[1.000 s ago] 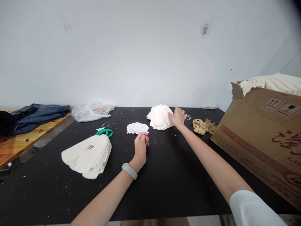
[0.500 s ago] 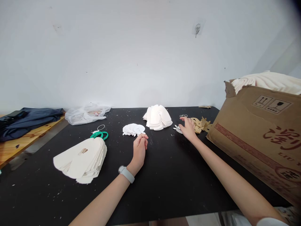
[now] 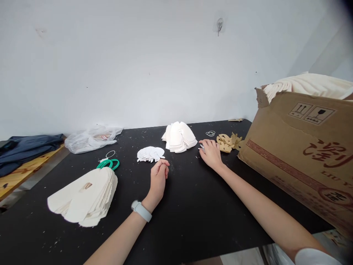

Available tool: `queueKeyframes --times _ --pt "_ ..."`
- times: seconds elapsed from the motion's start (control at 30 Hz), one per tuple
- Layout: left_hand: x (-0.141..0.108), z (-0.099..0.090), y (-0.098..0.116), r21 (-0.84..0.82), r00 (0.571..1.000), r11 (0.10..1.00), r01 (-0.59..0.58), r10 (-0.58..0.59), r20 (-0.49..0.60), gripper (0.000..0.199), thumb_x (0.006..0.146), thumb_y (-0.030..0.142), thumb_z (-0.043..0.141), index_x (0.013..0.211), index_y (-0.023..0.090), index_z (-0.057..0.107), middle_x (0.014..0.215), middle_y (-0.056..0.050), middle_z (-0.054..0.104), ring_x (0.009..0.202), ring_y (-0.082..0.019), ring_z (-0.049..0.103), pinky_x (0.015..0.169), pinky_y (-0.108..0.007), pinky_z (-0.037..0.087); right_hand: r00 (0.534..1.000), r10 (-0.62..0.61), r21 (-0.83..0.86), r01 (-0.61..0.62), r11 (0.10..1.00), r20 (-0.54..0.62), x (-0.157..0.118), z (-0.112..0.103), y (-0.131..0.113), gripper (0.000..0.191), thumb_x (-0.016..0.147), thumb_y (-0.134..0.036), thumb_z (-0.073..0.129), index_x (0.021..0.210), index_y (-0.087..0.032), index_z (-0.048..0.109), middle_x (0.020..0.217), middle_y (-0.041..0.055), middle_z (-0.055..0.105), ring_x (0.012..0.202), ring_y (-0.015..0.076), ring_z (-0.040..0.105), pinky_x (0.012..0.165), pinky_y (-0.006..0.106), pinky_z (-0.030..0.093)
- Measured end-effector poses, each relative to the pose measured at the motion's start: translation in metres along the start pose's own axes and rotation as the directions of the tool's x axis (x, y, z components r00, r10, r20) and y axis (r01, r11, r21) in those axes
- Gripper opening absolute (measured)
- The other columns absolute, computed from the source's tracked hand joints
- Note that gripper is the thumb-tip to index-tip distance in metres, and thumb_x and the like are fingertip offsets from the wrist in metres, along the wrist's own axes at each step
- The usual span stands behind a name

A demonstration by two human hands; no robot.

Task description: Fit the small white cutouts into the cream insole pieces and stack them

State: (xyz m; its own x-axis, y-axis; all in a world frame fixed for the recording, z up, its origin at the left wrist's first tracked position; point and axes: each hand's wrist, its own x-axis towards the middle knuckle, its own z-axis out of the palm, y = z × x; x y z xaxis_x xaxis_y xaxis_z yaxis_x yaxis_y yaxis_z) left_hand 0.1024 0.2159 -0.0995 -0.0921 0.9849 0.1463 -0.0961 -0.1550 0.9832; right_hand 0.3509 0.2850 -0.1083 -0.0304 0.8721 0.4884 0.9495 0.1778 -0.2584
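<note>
My left hand (image 3: 159, 176) rests on the black table (image 3: 176, 217) with its fingers curled closed; whether anything is inside is hidden. Just beyond it lies a fanned pile of small white cutouts (image 3: 150, 153). My right hand (image 3: 211, 154) lies palm down with fingers somewhat spread over small grey-white pieces (image 3: 202, 147), partly covered by the fingers. Brown cutouts (image 3: 228, 142) are heaped right beside it. A larger stack of white pieces (image 3: 179, 138) stands between and beyond the hands.
Cream fabric pieces (image 3: 85, 197) and green-handled scissors (image 3: 116, 164) lie at left, a plastic bag (image 3: 91, 140) behind. Loose white rings (image 3: 210, 133) lie beyond my right hand. A large cardboard box (image 3: 292, 147) stands at right, cream material (image 3: 314, 84) on top.
My right hand has come down flatter, over the small grey-white pieces. My left hand stays curled near the white cutouts. The camera view has shifted slightly.
</note>
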Motion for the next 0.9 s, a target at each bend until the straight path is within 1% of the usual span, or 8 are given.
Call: queueKeyframes --times 0.13,0.3,0.53,0.67,0.73,0.8,0.83,0.9 --pt "0.0 0.0 0.001 0.018 1.0 1.0 -0.002 0.001 0.015 0.011 0.082 0.022 0.048 0.075 0.019 0.055 0.053 0.007 0.035 0.048 -0.009 0.031 0.047 -0.02 0.026 0.999 0.03 -0.062 -0.028 0.998 0.032 -0.002 0.004 0.01 0.038 0.092 -0.027 0.045 0.127 -0.018 0.057 0.133 0.0161 0.056 0.126 0.0356 0.04 0.102 0.049 0.032" --pt "-0.001 -0.001 0.001 0.047 0.999 0.999 -0.018 0.017 0.03 0.012 0.084 0.022 0.047 0.075 0.019 0.054 0.054 0.007 0.036 0.049 -0.009 0.031 0.047 -0.021 0.027 0.995 0.058 -0.072 -0.052 0.996 0.082 -0.003 0.01 0.018 0.033 0.096 -0.029 0.041 0.117 -0.016 0.063 0.128 0.0176 0.059 0.12 0.0338 0.048 0.097 0.045 0.04" --pt "-0.001 0.001 -0.003 0.149 0.998 0.988 -0.05 0.044 0.042 0.012 0.083 0.023 0.043 0.076 0.021 0.052 0.055 0.006 0.036 0.048 -0.011 0.034 0.047 -0.021 0.029 0.997 0.018 0.04 -0.021 0.999 0.073 -0.004 0.009 0.02 0.027 0.095 -0.026 0.043 0.112 -0.02 0.063 0.115 0.0136 0.064 0.108 0.0319 0.053 0.091 0.043 0.043" --pt "0.013 -0.012 0.004 0.316 0.995 0.944 -0.095 0.08 0.062 0.016 0.085 0.023 0.041 0.079 0.021 0.056 0.059 0.003 0.048 0.054 -0.014 0.045 0.053 -0.024 0.039 0.999 0.027 0.145 -0.03 0.989 0.024 -0.001 0.012 0.028 0.03 0.089 -0.025 0.052 0.117 -0.017 0.059 0.11 0.0145 0.063 0.105 0.032 0.054 0.094 0.046 0.043" --pt "0.024 -0.026 0.009 0.438 0.991 0.889 -0.134 0.117 0.067 0.018 0.085 0.025 0.046 0.086 0.022 0.063 0.074 -0.002 0.061 0.07 -0.019 0.055 0.069 -0.03 0.046 0.999 0.038 0.214 -0.037 0.976 0.002 0.001 0.014 0.033 0.033 0.085 -0.023 0.055 0.118 -0.017 0.056 0.109 0.0137 0.062 0.104 0.0296 0.056 0.092 0.044 0.046" --pt "0.033 -0.04 0.011 0.546 0.984 0.82 -0.175 0.166 0.065 0.022 0.084 0.025 0.054 0.1 0.024 0.068 0.105 -0.008 0.067 0.101 -0.027 0.056 0.095 -0.041 0.042 0.999 0.047 0.281 -0.042 0.959 -0.011 0.003 0.016 0.038 0.034 0.083 -0.021 0.054 0.117 -0.018 0.055 0.11 0.0122 0.06 0.102 0.0259 0.058 0.086 0.04 0.05" --pt "0.037 -0.046 0.011 0.604 0.981 0.774 -0.188 0.183 0.07 0.027 0.083 0.024 0.056 0.107 0.024 0.069 0.121 -0.009 0.063 0.116 -0.03 0.05 0.104 -0.046 0.036 0.999 0.052 0.309 -0.046 0.95 -0.012 0.004 0.017 0.04 0.033 0.083 -0.02 0.053 0.116 -0.019 0.055 0.11 0.0116 0.06 0.099 0.0241 0.06 0.082 0.038 0.052" --pt "0.04 -0.055 0.007 0.746 0.977 0.636 -0.197 0.189 0.097 0.036 0.086 0.025 0.056 0.12 0.026 0.067 0.144 -0.011 0.05 0.131 -0.036 0.036 0.11 -0.055 0.026 0.998 0.059 0.346 -0.053 0.937 -0.007 0.004 0.018 0.042 0.031 0.084 -0.022 0.051 0.114 -0.019 0.055 0.109 0.0112 0.06 0.092 0.0219 0.062 0.076 0.036 0.053"
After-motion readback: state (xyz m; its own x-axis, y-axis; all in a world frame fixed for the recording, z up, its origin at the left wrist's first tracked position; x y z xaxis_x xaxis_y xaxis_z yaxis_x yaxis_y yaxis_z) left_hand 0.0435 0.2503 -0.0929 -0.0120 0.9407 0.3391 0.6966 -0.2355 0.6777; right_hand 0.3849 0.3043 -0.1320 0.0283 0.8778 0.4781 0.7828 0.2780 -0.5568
